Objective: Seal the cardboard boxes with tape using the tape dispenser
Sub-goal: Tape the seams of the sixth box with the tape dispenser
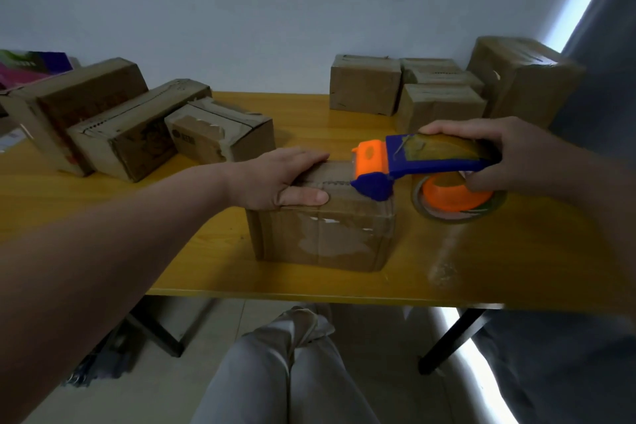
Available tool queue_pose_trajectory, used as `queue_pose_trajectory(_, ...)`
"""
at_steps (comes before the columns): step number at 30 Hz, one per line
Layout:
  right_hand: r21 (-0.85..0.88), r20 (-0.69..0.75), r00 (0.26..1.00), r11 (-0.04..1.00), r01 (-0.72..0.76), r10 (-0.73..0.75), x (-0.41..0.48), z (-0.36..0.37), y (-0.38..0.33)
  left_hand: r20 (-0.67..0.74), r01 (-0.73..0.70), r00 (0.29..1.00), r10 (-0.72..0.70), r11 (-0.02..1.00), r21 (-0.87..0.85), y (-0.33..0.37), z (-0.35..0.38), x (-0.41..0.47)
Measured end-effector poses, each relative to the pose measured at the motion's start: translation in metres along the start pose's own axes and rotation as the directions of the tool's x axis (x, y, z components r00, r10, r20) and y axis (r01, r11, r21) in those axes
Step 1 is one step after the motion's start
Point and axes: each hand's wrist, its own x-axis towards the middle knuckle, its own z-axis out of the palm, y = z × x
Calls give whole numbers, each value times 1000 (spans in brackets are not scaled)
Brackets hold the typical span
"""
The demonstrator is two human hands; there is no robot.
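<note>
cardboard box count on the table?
9. Centre box under the left hand; left row of three; right cluster of five; more may be hidden there.

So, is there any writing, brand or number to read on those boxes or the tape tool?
Nothing here is legible.
On the small cardboard box, left group: dark logo with characters beside it, too blurred to read.
On the longer box beside it: dark printed drawing, no readable words.
On the purple and pink package, far left: pale marks, too blurred.
On the tape dispenser: no lettering visible.
</note>
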Motion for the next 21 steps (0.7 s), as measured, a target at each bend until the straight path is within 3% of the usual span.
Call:
queue_pose_trajectory(4, 5, -28, 999, 1000, -23, 23, -10, -3, 4, -11, -5, 1000, 5, 999, 37, 3, -1, -2)
queue_pose_trajectory(8, -34, -70, 997, 999, -15, 13, -12, 5, 5, 8, 67, 997, -73, 949, 308, 12, -7, 1)
queue_pose_trajectory(10, -9, -77, 997, 1000, -26, 25, -12, 8, 6, 11, 71, 997, -80, 934, 351, 25, -4, 7)
queue_pose_trajectory(16, 60, -116, 992, 997, -39, 46, -15, 20, 8, -25, -34, 999, 39, 984, 173, 43, -1, 16)
queue_pose_trajectory(21, 132, -162, 987, 991, 11, 10, -1, 53, -10, 141, 43, 989, -53, 996, 76, 19, -29, 1)
